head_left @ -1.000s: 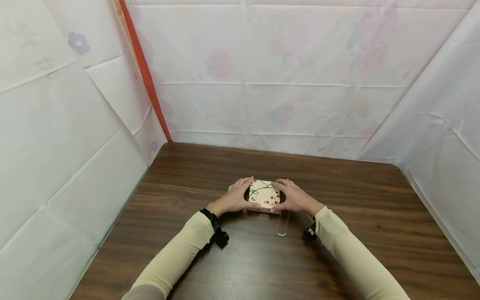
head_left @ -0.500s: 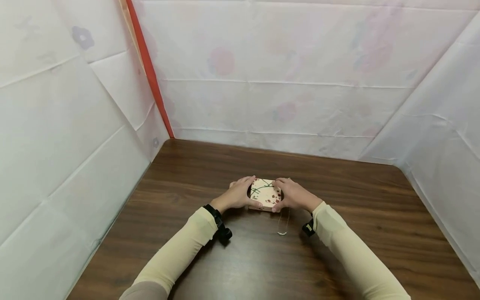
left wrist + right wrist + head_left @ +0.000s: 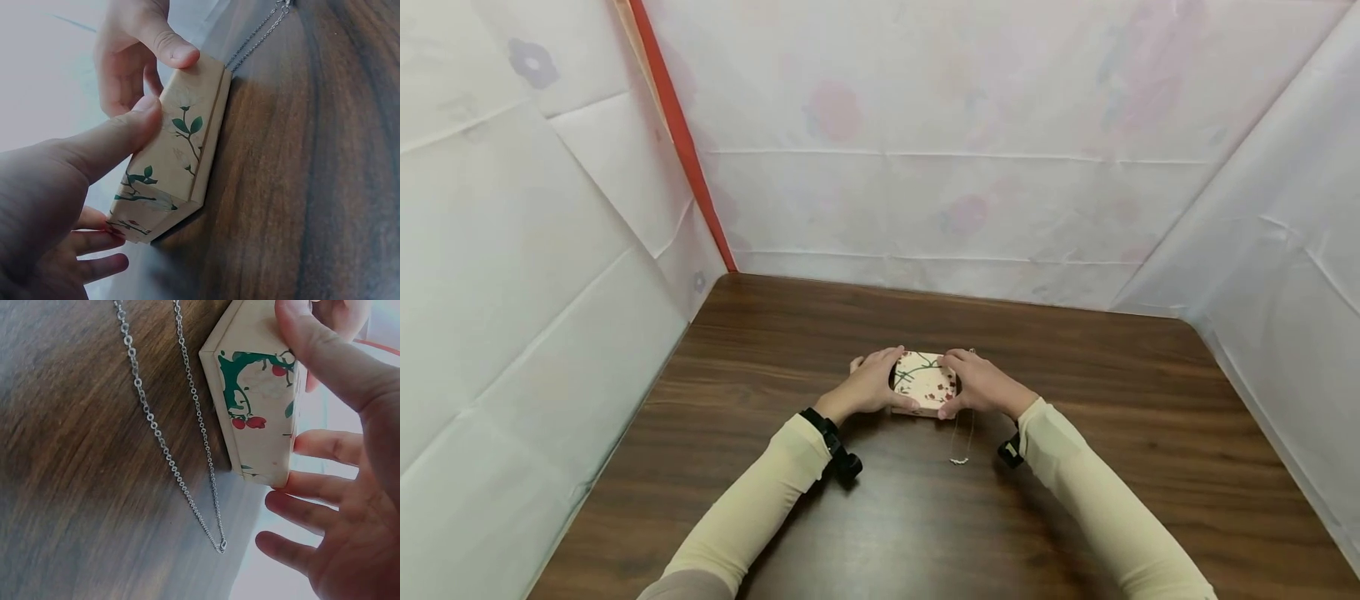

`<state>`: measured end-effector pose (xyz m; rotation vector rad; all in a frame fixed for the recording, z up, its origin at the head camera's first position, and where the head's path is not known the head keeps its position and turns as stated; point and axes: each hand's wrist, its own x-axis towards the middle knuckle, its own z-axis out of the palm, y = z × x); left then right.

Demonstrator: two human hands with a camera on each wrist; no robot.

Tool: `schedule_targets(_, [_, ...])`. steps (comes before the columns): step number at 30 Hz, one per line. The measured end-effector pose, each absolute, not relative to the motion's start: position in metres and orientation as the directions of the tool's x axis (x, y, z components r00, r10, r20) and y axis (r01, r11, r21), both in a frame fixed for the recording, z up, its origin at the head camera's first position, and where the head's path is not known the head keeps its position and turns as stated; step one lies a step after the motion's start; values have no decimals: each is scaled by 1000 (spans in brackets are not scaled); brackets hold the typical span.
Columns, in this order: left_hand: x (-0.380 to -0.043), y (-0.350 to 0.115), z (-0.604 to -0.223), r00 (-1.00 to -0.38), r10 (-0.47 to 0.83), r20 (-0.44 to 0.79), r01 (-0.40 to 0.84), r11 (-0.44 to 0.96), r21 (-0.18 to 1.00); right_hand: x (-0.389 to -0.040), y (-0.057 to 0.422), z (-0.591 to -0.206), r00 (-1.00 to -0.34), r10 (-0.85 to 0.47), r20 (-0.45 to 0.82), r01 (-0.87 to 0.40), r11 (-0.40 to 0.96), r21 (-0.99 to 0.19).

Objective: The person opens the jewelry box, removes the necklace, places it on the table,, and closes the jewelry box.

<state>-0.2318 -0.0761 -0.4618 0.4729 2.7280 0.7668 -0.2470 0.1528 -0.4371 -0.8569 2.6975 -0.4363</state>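
Observation:
A cream lidded box with printed branches, leaves and red flowers lies on the table. My left hand holds its left side, thumb at the front and fingers toward the back. On the right side, my right hand grips it the same way. In the left wrist view, both thumbs press the box's front wall, above the lid seam. A fine silver chain necklace lies along the box's right side, its clasp end toward the back. The small pendant rests nearer the person, partly under the right hand's line.
The dark wood-grain table spreads around the box. White floral sheets hang behind it and on both sides, with a red strip at the back left. A black wrist camera sticks out below the left wrist.
The head view shifts slightly. Hands, box and necklace keep the same places relative to each other.

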Motion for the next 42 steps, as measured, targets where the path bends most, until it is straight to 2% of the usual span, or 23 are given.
schedule_targets(9, [-229, -80, -461, -908, 374, -188, 220, 808, 547, -244, 147, -436, -778, -600, -186, -513, 777, -364])
schedule_targets(14, [-232, -77, -464, -913, 379, -150, 238, 794, 559, -245, 153, -435, -780, -601, -172, -518, 775, -361])
schedule_targets(21, [-231, -73, -470, -905, 404, -133, 262, 776, 574, -236, 165, -442, -803, -568, -180, -437, 767, -470])
schedule_targets(29, [-228, -83, -474, -911, 387, -140, 236, 770, 593, -234, 162, -451, -817, -558, -144, -411, 739, -534])
schedule_targets(42, [-233, -81, -474, -893, 433, -118, 289, 756, 587, -237, 171, -452, -863, -504, -40, -408, 741, -533])
